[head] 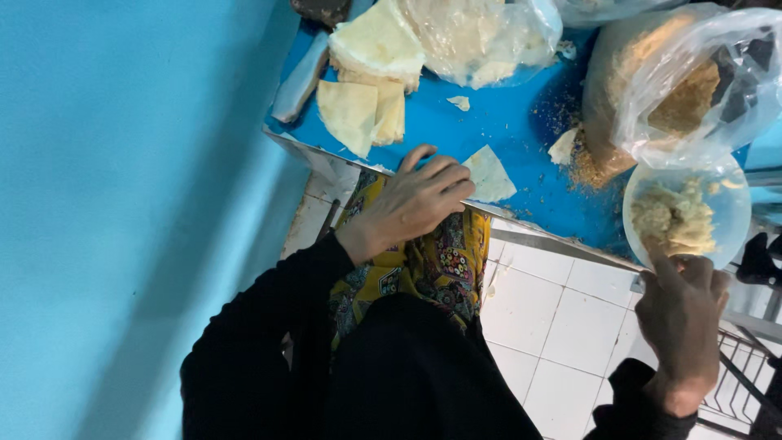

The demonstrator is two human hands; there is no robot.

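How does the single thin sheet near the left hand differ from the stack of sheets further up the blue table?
The single sheet lies flat and alone beside the left hand; the stack of sheets is folded, layered and thicker. The single sheet looks paler, the stack yellower. Both rest on the blue table.

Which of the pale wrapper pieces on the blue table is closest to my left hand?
The single wrapper sheet lying alone beside the left hand; the others sit stacked farther back.

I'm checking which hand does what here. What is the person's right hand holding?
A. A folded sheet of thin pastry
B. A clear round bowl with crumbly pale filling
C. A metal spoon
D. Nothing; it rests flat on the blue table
B: the right hand grips the rim of the clear round bowl of crumbly filling, while the left hand rests at the edge of the blue table.
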